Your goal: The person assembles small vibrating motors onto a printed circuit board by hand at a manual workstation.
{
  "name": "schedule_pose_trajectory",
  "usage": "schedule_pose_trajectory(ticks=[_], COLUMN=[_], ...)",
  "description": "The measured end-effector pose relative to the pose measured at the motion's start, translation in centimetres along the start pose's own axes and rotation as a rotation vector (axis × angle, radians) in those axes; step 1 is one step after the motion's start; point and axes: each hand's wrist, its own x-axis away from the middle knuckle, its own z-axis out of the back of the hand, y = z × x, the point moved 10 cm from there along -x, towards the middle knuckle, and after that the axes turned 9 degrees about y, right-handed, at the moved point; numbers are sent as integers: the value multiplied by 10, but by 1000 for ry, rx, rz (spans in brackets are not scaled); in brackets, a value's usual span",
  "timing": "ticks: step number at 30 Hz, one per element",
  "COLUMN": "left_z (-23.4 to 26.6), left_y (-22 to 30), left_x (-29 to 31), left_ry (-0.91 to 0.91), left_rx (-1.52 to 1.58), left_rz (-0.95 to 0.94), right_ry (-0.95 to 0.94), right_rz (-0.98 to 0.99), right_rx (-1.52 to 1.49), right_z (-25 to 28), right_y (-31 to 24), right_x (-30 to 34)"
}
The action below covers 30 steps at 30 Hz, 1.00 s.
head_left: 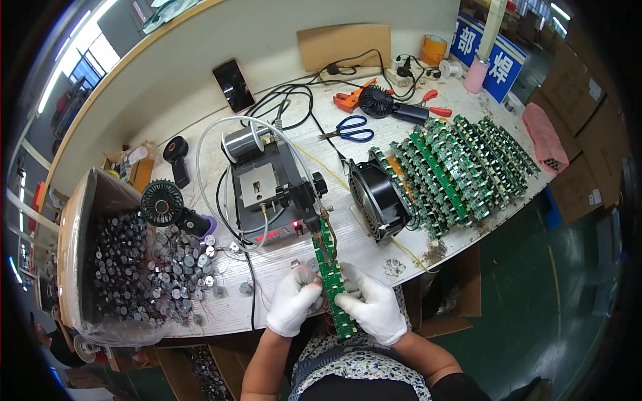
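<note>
A long green circuit board strip [332, 281] lies lengthwise in front of me, its far end beneath the soldering head [314, 214] of a dark grey bench soldering machine [284, 175]. White-gloved, my right hand [374, 306] grips the strip's right edge, thumb on top. My left hand [293, 304], also gloved, is closed at the strip's left edge. A small silver piece [295, 264] shows by its fingertips; what those fingers pinch is hidden. Thin red wires [328, 321] hang beside the board near my left hand.
Left stands a box [79, 267] of small round silver motors [144, 267], some spilled onto the table. A black fan [380, 197] sits right of the machine, before rows of stacked circuit boards [461, 170]. Blue scissors [351, 129], pliers [438, 111], a phone [234, 85] and cables lie farther back.
</note>
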Motion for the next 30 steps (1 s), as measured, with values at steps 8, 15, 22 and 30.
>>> schedule_pose_trajectory(ticks=[8,15,22,30], left_z=[2,3,2,-1], left_y=[-1,2,5,8], left_x=[3,1,2,1], left_ry=[46,72,90,97], left_rx=[55,21,34,24], left_rz=[28,24,19,19], right_ry=[-7,-25,-12,1], right_rz=[-10,-40,-15,-13], right_rx=[-10,-39,-9,5], right_z=[-1,-2,-1,1], right_y=[-4,-7,-10,-13], right_x=[0,-3,-2,-2])
